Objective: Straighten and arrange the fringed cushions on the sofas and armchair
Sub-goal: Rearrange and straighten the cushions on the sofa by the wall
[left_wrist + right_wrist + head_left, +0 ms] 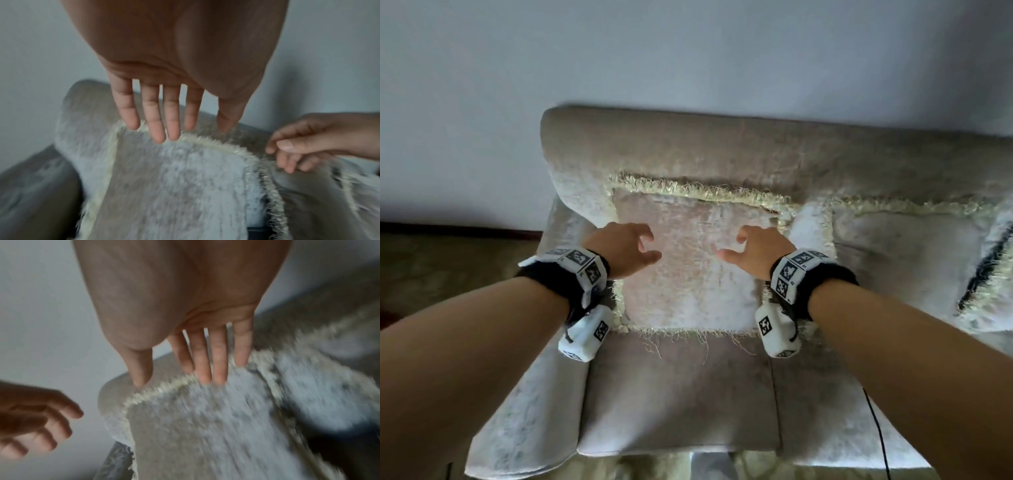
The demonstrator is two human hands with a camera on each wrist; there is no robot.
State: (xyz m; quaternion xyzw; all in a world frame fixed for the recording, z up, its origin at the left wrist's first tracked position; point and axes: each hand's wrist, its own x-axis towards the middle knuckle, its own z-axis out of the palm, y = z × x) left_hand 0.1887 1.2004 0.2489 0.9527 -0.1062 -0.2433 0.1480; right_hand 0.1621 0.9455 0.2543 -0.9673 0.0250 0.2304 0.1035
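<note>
A square beige cushion (688,260) with a pale fringe leans against the sofa's backrest (722,147) at the left end of the seat. My left hand (626,248) hovers in front of its left side, fingers loosely spread and holding nothing. My right hand (753,248) hovers likewise before its right side. In the left wrist view the left hand (162,123) has straight fingers over the cushion's top fringe (216,144). The right wrist view shows the right hand (205,368) with straight fingers above the cushion (205,426). A second fringed cushion (907,253) stands to the right.
The sofa's left armrest (530,394) runs along the seat (681,390). A third cushion with dark marks (993,270) sits at the far right edge. A plain wall (688,51) is behind, and floor (431,260) lies to the left. A black cable (876,428) crosses the seat.
</note>
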